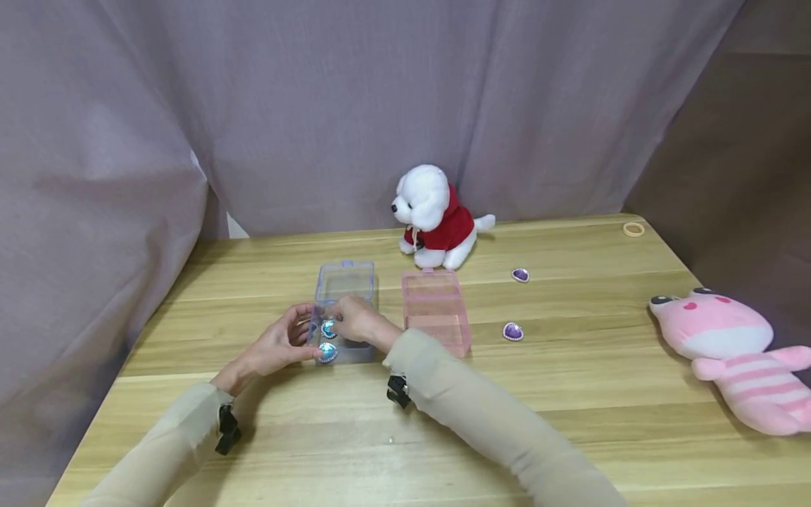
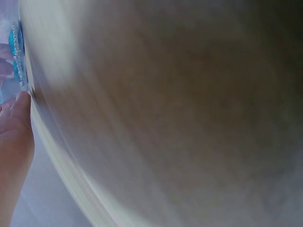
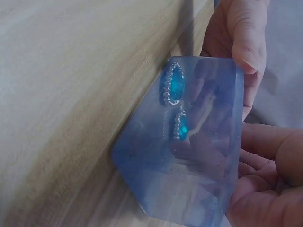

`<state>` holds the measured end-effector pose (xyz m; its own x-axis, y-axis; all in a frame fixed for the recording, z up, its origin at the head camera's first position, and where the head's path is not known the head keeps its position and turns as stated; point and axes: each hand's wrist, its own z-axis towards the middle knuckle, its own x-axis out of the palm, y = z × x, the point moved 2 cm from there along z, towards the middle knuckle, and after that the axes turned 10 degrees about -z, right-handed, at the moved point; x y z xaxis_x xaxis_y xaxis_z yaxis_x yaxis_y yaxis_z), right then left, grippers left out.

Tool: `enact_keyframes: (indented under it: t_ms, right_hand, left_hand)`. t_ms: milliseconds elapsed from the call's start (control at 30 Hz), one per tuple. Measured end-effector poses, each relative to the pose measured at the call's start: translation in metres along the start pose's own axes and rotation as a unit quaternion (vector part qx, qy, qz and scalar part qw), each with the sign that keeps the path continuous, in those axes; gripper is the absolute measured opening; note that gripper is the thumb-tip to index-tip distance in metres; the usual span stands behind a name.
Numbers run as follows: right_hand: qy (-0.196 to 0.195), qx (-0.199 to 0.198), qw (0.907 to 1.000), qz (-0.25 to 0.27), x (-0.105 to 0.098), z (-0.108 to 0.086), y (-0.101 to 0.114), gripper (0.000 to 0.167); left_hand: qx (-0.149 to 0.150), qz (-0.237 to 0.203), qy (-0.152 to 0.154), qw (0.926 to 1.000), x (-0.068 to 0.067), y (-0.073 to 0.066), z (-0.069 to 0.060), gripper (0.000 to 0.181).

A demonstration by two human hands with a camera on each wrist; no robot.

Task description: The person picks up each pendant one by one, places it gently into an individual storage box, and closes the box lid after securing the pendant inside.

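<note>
On a pale wood-grained tabletop, the left hand grips the left side of an open, translucent blue plastic box holding two turquoise gems with beaded rims. The right hand reaches inside, its grip unclear; a steady box and light fingertips should avoid jostling.

Translucent blue on the left box, pink on the right box. Turquoise on the left gems, purple on the right gems, silvery beading around each. White on the plush dog, red on its hoodie. Pink on the plush frog, with pink-and-white belly stripes. Streaky yellow-brown across the tabletop.
</note>
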<state>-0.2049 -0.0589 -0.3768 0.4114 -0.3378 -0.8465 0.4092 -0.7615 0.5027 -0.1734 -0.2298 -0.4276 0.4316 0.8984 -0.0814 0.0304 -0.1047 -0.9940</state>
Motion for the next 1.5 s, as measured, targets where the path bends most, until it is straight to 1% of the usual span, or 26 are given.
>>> enact_keyframes:
  t_ms: [100,200,300,400,467,500,567,600,633,700,767,800,833,867,900,967,1000,1033,1133,1233,1333,1400,1500]
  right_hand:
    - [-0.001,-0.004,0.9995,0.032,-0.001,-0.004,-0.002,0.032]
    - [-0.007,-0.003,0.9954,0.096,-0.007,-0.01,-0.008,0.031]
    - [-0.021,0.003,0.9865,0.162,-0.022,-0.022,-0.019,0.031]
    - [-0.042,-0.003,0.9779,0.205,-0.043,-0.036,-0.039,0.031]
    - [-0.062,-0.011,0.9698,0.236,-0.057,-0.047,-0.056,0.032]
    - [-0.071,-0.007,0.9644,0.255,-0.063,-0.052,-0.066,0.032]
    - [-0.092,0.002,0.952,0.292,-0.074,-0.063,-0.087,0.032]
    - [-0.103,0.015,0.9478,0.302,-0.079,-0.069,-0.098,0.032]
    - [-0.112,0.024,0.9399,0.322,-0.084,-0.075,-0.109,0.033]
    - [-0.132,0.043,0.9254,0.353,-0.093,-0.086,-0.131,0.034]
    - [-0.153,0.053,0.9113,0.379,-0.101,-0.097,-0.153,0.036]
    - [-0.164,0.057,0.9049,0.389,-0.104,-0.102,-0.163,0.037]
    - [-0.175,0.058,0.8964,0.403,-0.106,-0.107,-0.173,0.038]
    - [-0.185,0.061,0.8905,0.411,-0.109,-0.111,-0.182,0.039]
    - [-0.194,0.064,0.8858,0.417,-0.111,-0.115,-0.19,0.04]
    - [-0.21,0.072,0.8787,0.423,-0.114,-0.121,-0.206,0.042]
    - [-0.218,0.078,0.8767,0.421,-0.116,-0.124,-0.213,0.042]
    - [-0.226,0.085,0.8772,0.415,-0.117,-0.127,-0.219,0.043]
    - [-0.248,0.113,0.8836,0.381,-0.119,-0.132,-0.238,0.043]
    - [-0.258,0.145,0.892,0.342,-0.118,-0.134,-0.251,0.042]
    - [-0.258,0.166,0.8973,0.317,-0.115,-0.134,-0.261,0.041]
    - [-0.257,0.177,0.9004,0.303,-0.113,-0.132,-0.266,0.041]
    - [-0.256,0.188,0.9056,0.281,-0.111,-0.129,-0.271,0.041]
  left_hand:
    - [-0.001,0.002,-0.001,1.0,0.0,0.002,0.0,0.086]
    - [-0.001,0.0,0.001,1.0,0.001,0.005,-0.001,0.085]
    - [0.002,-0.008,0.001,1.0,0.0,0.008,-0.002,0.085]
    - [0.013,-0.019,0.003,0.9997,-0.001,0.009,-0.003,0.087]
    - [0.024,-0.027,0.002,0.9994,-0.002,0.008,-0.004,0.087]
    - [0.031,-0.027,-0.003,0.9991,-0.003,0.007,-0.004,0.087]
    - [0.047,-0.031,-0.024,0.9981,-0.003,0.002,-0.005,0.086]
    - [0.055,-0.032,-0.038,0.9972,-0.002,-0.002,-0.005,0.086]
    - [0.063,-0.03,-0.054,0.9961,0.001,-0.007,-0.004,0.086]
    - [0.08,-0.032,-0.079,0.9932,0.011,-0.021,-0.003,0.086]
    - [0.098,-0.045,-0.083,0.9906,0.029,-0.036,0.002,0.086]
    - [0.104,-0.049,-0.077,0.9904,0.04,-0.043,0.004,0.087]
    - [0.107,-0.057,-0.065,0.9905,0.052,-0.049,0.007,0.087]
    - [0.107,-0.066,-0.053,0.9907,0.065,-0.054,0.01,0.088]
    - [0.103,-0.072,-0.04,0.9913,0.077,-0.057,0.013,0.089]
    - [0.09,-0.08,-0.021,0.9926,0.1,-0.059,0.018,0.091]
    - [0.08,-0.079,-0.016,0.9935,0.11,-0.059,0.02,0.093]
    - [0.071,-0.08,-0.016,0.9941,0.118,-0.058,0.022,0.094]
    - [0.054,-0.081,-0.033,0.9947,0.134,-0.052,0.029,0.097]
    - [0.053,-0.082,-0.047,0.9941,0.142,-0.046,0.034,0.098]
    - [0.051,-0.085,-0.05,0.9938,0.148,-0.043,0.038,0.102]
    - [0.051,-0.096,-0.051,0.9928,0.151,-0.04,0.04,0.103]
    - [0.046,-0.124,-0.048,0.9901,0.156,-0.037,0.042,0.104]
